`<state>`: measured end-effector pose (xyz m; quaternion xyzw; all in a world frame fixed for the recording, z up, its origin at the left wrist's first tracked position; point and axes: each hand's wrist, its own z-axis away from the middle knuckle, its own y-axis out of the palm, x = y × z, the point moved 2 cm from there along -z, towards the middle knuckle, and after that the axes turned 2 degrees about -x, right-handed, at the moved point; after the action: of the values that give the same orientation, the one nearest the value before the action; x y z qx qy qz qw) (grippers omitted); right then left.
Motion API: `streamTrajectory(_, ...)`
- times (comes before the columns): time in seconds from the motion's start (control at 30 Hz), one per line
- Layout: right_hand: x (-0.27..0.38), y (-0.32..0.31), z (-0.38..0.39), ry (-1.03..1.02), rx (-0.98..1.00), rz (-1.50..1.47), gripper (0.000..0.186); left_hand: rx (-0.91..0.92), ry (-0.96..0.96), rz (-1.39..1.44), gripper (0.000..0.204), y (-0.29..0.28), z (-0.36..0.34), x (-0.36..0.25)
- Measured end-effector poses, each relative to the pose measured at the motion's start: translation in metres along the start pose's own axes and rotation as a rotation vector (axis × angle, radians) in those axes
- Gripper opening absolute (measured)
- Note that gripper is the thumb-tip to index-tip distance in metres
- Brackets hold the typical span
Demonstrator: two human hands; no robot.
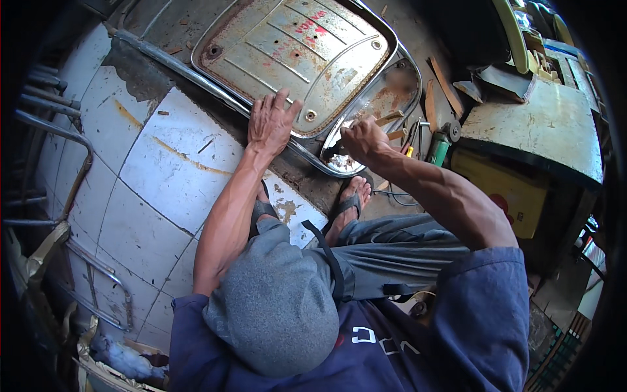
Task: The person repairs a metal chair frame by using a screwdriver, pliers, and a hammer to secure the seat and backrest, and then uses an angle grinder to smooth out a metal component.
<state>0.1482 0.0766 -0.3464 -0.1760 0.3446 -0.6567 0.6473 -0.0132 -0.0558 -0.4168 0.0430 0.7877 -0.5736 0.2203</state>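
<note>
A worn metal seat pan (294, 46) with raised ribs, rust along its edges and red marks lies in front of me. My left hand (271, 122) rests on its near edge, fingers stretched out and apart. My right hand (366, 138) is closed around the wooden handle of a hammer (394, 118), just right of the pan's near corner. The hammer's dark head is partly hidden below the fist. Under the pan and to its right lies a second rusty metal piece (406, 81) with a shiny curved rim. Both of my sandalled feet stand at the near side.
Beside the right forearm are a green angle grinder (443, 147), a screwdriver (411, 150) and wood strips (447, 88). A worn cabinet (535, 121) stands at the right. White tiles (189, 137) cover the left floor, with bent metal tube frames (85, 157) at the far left.
</note>
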Motion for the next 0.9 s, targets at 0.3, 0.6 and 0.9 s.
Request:
streamTrajectory(0.3,0.045,0.022,0.025,0.359,-0.015,0.120,0.021,-0.039,0.003,-0.014,0.034,0.007,0.000,-0.007)
streamTrajectory(0.6,-0.050,-0.032,-0.011,-0.023,1.272,-0.713,0.050,0.049,-0.050,0.056,0.038,-0.011,-0.016,-0.008)
streamTrajectory(0.9,-0.043,0.006,0.026,0.465,1.499,-1.756,0.024,0.031,-0.035,0.035,0.029,-0.004,-0.003,-0.003)
